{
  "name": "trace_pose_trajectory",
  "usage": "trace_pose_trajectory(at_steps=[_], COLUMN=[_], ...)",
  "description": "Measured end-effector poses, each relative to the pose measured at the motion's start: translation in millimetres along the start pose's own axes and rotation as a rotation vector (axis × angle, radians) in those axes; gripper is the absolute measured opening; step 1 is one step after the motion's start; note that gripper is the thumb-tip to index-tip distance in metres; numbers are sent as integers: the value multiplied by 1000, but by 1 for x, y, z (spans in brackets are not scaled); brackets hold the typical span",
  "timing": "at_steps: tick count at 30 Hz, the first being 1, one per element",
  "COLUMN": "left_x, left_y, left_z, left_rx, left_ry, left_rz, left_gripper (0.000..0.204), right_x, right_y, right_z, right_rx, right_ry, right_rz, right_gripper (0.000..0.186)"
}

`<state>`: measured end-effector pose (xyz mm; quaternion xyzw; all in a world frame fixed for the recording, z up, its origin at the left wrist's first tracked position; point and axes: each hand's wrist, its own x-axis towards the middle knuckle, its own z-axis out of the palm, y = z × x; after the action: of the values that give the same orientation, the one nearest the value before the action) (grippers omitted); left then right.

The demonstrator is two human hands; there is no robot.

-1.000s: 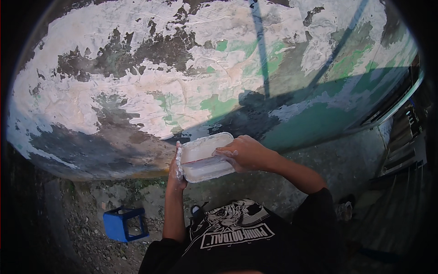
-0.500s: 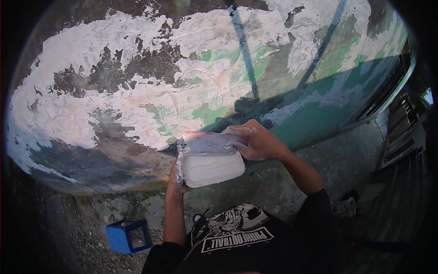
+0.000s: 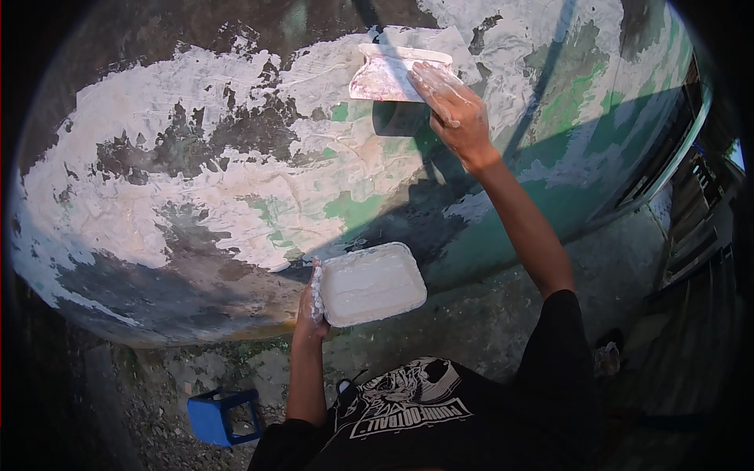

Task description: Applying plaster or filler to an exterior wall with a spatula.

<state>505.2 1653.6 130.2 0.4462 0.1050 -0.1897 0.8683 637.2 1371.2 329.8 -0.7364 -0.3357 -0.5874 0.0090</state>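
Note:
My right hand (image 3: 455,114) is closed on the right side of a wide, flat putty spreader (image 3: 386,77), fingers laid over its face. The spreader is smeared with white and pinkish paste and lies at the upper part of the wall (image 3: 298,173); its far edge seems to touch the surface. White filler covers much of that wall in ragged patches, with green paint and dark grey showing between. Low in front of me, my left hand (image 3: 312,302) grips the left side of a shallow rectangular tub (image 3: 373,284) holding smooth white paste. Paste coats the fingers of both hands.
A small blue plastic stool (image 3: 224,416) stands on gravelly ground at lower left. Concrete floor (image 3: 503,330) runs along the wall's foot. Shadows fall across the wall, and a slatted structure (image 3: 695,259) is at the far right.
My right hand has carried the spreader from over the tub up to the wall. The tub stays low in my left hand, slightly shifted, its paste now uncovered.

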Motion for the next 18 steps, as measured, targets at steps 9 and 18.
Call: trace_pose_trajectory(at_steps=[9, 18], left_x=[7, 10], left_y=[-11, -12], left_z=[-19, -19], left_rx=[4, -6], left_ry=[45, -17], left_rz=[20, 5], left_gripper=[67, 66], right_x=[-61, -22], right_y=[-24, -16], right_z=[58, 40], right_rx=[162, 14], right_ry=[-157, 200], right_rz=[246, 86], right_gripper=[46, 54])
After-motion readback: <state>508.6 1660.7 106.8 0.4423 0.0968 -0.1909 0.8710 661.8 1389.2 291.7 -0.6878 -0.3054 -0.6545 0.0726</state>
